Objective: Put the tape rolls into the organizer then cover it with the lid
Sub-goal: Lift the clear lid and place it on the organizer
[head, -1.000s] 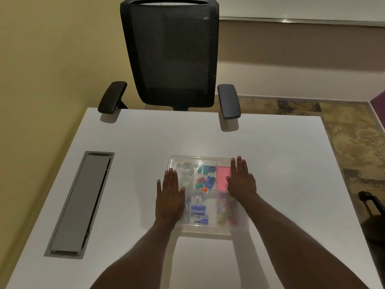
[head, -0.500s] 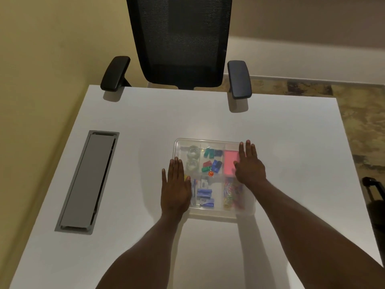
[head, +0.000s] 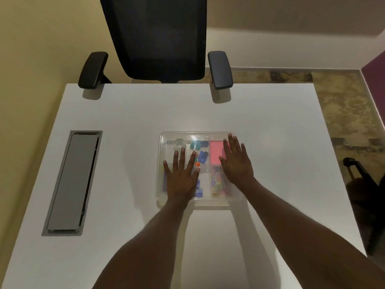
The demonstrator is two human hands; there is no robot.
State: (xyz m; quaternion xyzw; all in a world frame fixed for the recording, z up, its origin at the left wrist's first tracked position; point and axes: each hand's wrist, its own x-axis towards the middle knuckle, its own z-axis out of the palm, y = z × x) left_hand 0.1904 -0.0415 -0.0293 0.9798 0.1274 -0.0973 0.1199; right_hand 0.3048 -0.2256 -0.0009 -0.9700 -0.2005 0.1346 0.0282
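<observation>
A clear plastic organizer point(head: 164, 137) sits in the middle of the white table with a clear lid lying over it. Through the lid I see a clear tape roll point(head: 179, 142) in the far-left compartment, blue and green clips, a pink pad and coloured paper clips. My left hand point(head: 181, 175) lies flat on the lid's left half with fingers spread. On the right half my right hand point(head: 236, 162) rests flat too, fingers apart. Neither hand holds anything.
A grey cable hatch point(head: 71, 182) is set into the table point(head: 270, 132) at the left. A black mesh office chair point(head: 158, 38) stands at the far edge, armrests over the tabletop. A dark wheeled object point(head: 358, 174) sits on the floor at the right.
My left hand has moved from the organizer's left edge onto the top of the lid. The right hand has slid inward over the lid. The camera has tilted down.
</observation>
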